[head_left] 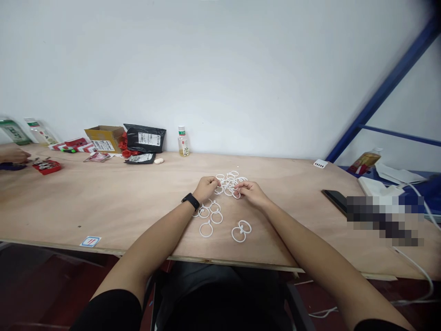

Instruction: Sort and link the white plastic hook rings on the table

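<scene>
Several white plastic rings lie in a loose heap on the plywood table. My left hand, with a black band on its wrist, is curled at the heap's left edge, fingers closed on a ring. My right hand is at the heap's right edge, fingers pinched on another white ring. Nearer to me lie more rings in a small cluster, a single ring and a joined pair.
A black phone lies right of my hands. At the back left stand a small bottle, a black bag, a cardboard box and red parts. Another person's hand works at the far left. White cables trail on the right.
</scene>
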Action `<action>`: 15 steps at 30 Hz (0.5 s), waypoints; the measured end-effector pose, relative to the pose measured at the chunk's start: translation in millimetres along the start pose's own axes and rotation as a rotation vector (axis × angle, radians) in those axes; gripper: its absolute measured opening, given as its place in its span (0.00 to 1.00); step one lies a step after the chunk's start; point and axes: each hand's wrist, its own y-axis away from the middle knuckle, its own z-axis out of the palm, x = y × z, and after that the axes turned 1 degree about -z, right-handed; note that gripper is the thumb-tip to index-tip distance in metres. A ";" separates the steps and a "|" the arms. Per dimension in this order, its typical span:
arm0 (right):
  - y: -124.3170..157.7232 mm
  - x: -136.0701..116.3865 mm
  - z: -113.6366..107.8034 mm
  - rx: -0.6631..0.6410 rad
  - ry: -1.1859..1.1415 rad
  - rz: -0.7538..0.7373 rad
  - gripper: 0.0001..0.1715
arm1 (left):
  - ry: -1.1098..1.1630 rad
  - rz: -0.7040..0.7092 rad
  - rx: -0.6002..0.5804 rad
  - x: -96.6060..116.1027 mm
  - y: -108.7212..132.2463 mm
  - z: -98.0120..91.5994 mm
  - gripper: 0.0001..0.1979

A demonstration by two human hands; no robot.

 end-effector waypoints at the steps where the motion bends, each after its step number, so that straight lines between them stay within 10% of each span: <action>1: 0.2 -0.5 0.1 0.009 0.007 0.000 0.11 | 0.000 -0.005 0.011 0.0 0.0 -0.3 0.12; 15: -4.2 -2.1 -8.4 0.217 0.187 -0.127 0.11 | -0.012 0.029 0.033 0.1 0.3 -0.4 0.13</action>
